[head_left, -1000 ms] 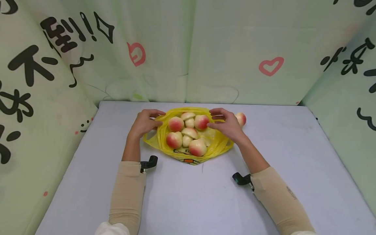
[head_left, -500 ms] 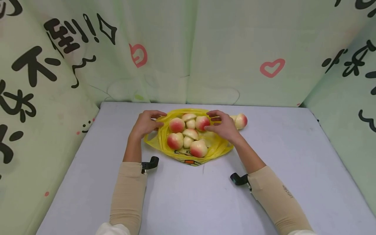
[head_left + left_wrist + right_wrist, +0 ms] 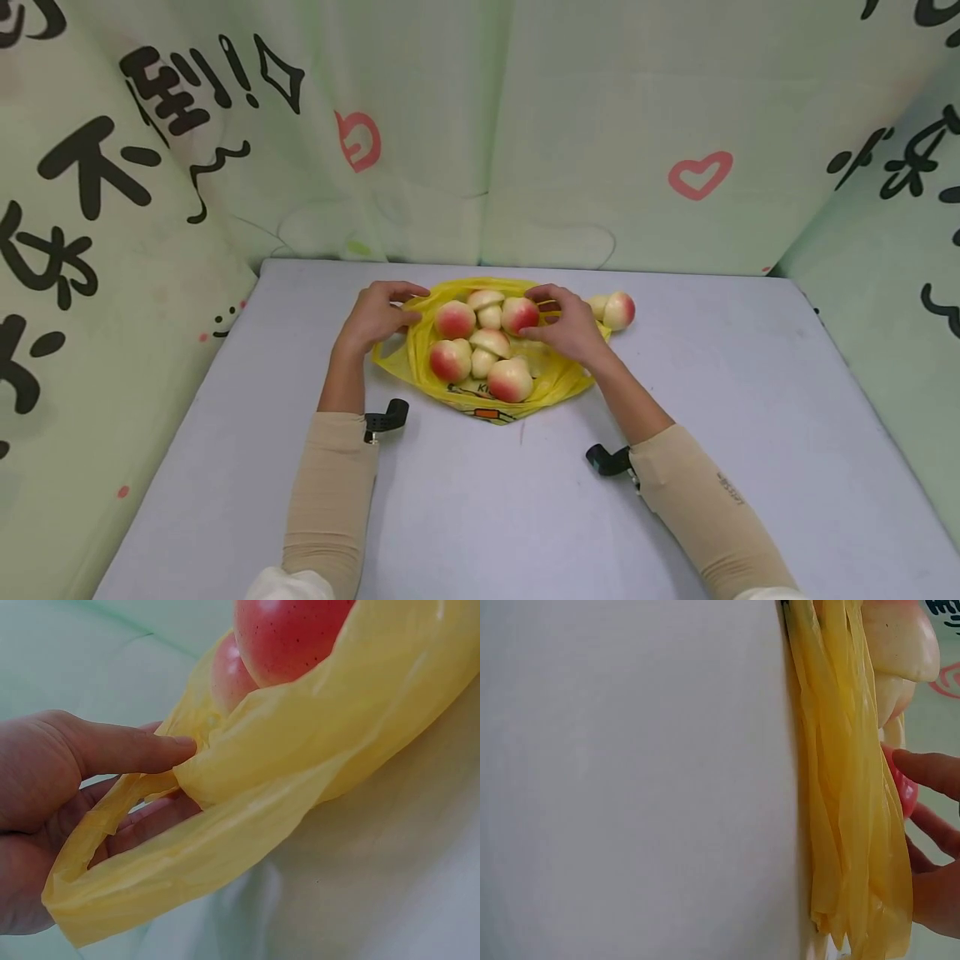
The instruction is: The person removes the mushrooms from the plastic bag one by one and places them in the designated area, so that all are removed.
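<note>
An open yellow plastic bag (image 3: 562, 375) lies on the table, with several mushroom-shaped pieces inside, cream with pink-red caps. My left hand (image 3: 375, 315) pinches the bag's left side. In the left wrist view its thumb presses the yellow plastic (image 3: 255, 754), while the fingers pass behind, by the handle loop. Reaching over the bag's right side, my right hand (image 3: 570, 329) has its thumb and fingers around the upper-right mushroom (image 3: 519, 315). The right wrist view shows the thumb at that red cap (image 3: 905, 791), partly hidden by the bag.
Another mushroom (image 3: 619, 311) lies outside the bag, behind the right hand. The table (image 3: 480, 508) has a pale cloth cover. Behind it hangs a light green curtain (image 3: 570, 125) with drawings, and similar walls flank both sides.
My right hand has shifted a little left onto the upper-right mushroom, uncovering more of the one outside the bag. My left hand keeps its hold on the bag. The head view has drifted slightly.
</note>
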A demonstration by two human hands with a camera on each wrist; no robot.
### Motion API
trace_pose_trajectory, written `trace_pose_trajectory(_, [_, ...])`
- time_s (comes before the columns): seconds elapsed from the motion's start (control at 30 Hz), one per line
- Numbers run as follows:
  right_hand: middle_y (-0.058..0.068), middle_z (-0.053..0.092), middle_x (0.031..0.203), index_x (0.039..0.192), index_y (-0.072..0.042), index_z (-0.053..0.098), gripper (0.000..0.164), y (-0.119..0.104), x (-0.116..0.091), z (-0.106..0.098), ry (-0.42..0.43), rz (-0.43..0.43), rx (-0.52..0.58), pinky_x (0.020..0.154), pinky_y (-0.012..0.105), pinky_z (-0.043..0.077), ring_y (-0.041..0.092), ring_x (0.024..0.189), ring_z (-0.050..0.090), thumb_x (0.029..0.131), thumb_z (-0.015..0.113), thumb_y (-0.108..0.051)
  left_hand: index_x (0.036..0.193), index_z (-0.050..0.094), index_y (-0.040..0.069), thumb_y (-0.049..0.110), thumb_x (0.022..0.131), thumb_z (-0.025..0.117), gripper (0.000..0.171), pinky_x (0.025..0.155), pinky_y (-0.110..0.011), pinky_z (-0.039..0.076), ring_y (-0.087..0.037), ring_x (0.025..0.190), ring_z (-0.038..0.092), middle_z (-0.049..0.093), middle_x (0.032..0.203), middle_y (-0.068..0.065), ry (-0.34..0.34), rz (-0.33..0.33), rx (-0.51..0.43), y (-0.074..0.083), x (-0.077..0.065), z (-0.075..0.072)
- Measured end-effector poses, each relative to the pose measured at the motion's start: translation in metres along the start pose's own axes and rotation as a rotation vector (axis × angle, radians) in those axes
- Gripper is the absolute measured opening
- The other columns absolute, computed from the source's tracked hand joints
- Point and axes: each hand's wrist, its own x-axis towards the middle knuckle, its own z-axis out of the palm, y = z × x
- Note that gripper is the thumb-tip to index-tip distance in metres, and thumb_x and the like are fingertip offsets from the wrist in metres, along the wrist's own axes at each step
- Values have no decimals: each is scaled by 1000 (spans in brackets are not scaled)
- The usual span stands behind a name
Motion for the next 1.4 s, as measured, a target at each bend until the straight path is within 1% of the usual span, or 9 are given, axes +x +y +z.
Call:
trace_pose_trajectory(0.37, [15,60,138,137,-7,60,54,1,2,3,28,-6,-4,109,51,54,38,126,60,88,84,-11,132,71,13,4,97,70,36,87,-37,65,-31,111,68,66,135,-13,-5,-6,1,1,1,1])
trace_pose_trajectory(0.53, [15,61,137,136,-7,60,53,2,3,3,35,-12,-6,108,50,54,38,124,62,88,84,-11,131,71,12,3,96,71,36,86,-37,65,-31,110,69,67,134,-14,-4,3,0,1,1,2])
trace_pose_trajectory(0.8, [16,63,133,133,-7,62,52,5,5,4,53,-27,-16,107,50,54,38,122,62,87,85,-13,131,71,13,4,97,71,36,86,-37,65,-30,109,69,67,133,-12,-5,6,6,1,2,2])
trace_pose_trajectory(1.03, [17,63,132,133,-6,62,53,6,6,5,60,-41,-18,106,51,55,38,120,62,87,85,-13,131,72,13,4,96,71,36,86,-37,65,-30,108,68,67,132,-12,-3,-3,8,0,2,2])
trace_pose_trajectory(1.4, [15,63,131,132,-7,63,52,5,6,6,72,-54,-26,104,50,56,36,118,63,86,86,-14,132,71,12,3,96,71,36,87,-37,65,-31,110,68,66,133,-13,-4,-6,2,1,-1,-1])
